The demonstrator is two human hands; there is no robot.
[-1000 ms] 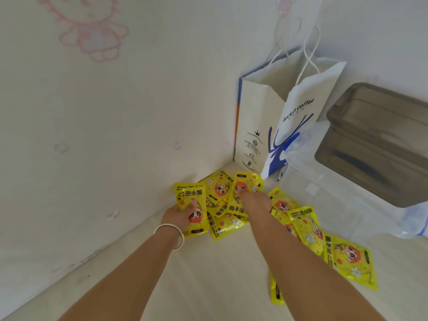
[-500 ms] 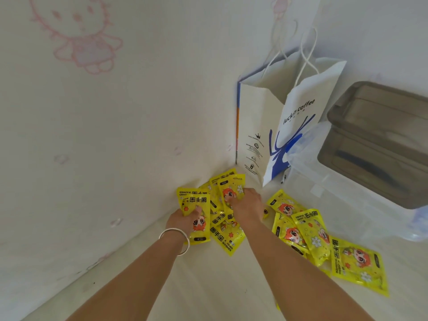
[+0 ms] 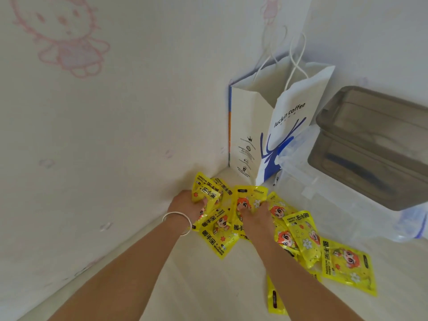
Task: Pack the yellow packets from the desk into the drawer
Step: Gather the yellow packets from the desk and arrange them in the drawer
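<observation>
Hand-warmer packets (image 3: 215, 230) are lying heaped at centre frame on the pale desk (image 3: 203, 286), against the wall. I am gripping some with my left hand (image 3: 187, 205); my right hand (image 3: 253, 216) is clutching another packet (image 3: 249, 198). More are trailing lower right, below the Luckin Coffee bag (image 3: 284, 126).

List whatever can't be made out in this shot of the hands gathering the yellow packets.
- The drawer: not in the head view at all.
- Packet count: the yellow packets overlap, and the right hand and its forearm cover several.
- Left hand fingers: buried in the packets, so the grip is unclear.
- Paper bag contents: hidden by its walls.
- Grey bin: cut off by the right edge, contents murky through tinted plastic.
</observation>
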